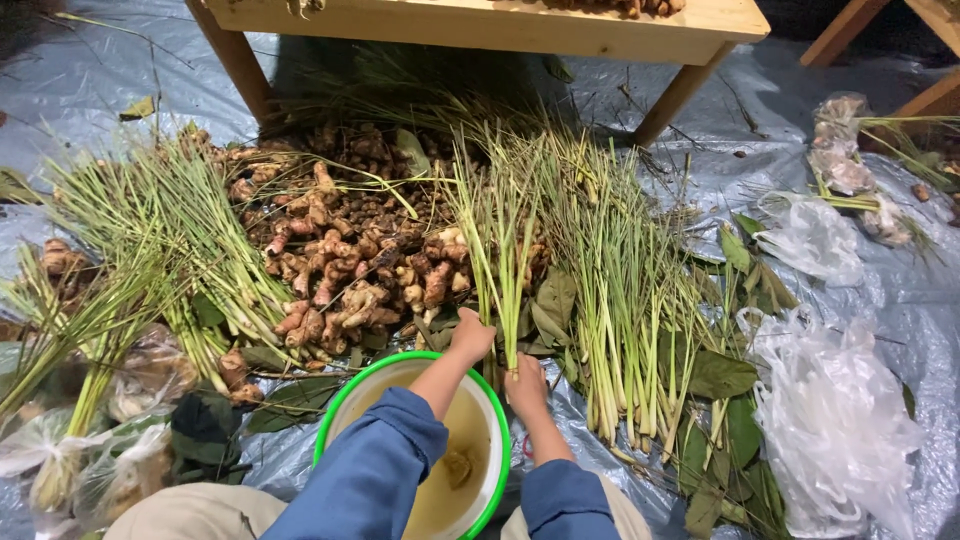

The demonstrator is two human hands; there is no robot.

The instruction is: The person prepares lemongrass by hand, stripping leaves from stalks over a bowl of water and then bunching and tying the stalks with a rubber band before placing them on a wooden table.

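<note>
I am kneeling on a grey plastic sheet (880, 270) that is covering the whole floor, and everything else is lying on it around the green-rimmed white basin (497, 420) in front of my knees. Beyond the basin, at the far edge of the sheet, a pale wooden bench (480, 25) is standing on slanted legs. Between the bench and the basin a broad heap of ginger roots (350, 260) is spreading out, brown and pinkish. Left of the basin, long bundles of lemongrass (150, 240) are fanning across the sheet, and to its right more lemongrass stalks (620, 300) are lying over dark green leaves (720, 375). Further right of the basin, crumpled clear plastic bags (835, 420) are piling up; other filled bags (100, 450) are sitting to its left. The basin itself is holding murky yellowish water with a small lump in it.

Just past the basin's far rim I am holding an upright lemongrass bunch (500, 230). My left hand (472, 335) is reaching over the basin, its fingers closed around the base of the bunch. My right hand (527, 385) is just beside it, slightly nearer me, fingers also clenched on the lower stalks.
</note>
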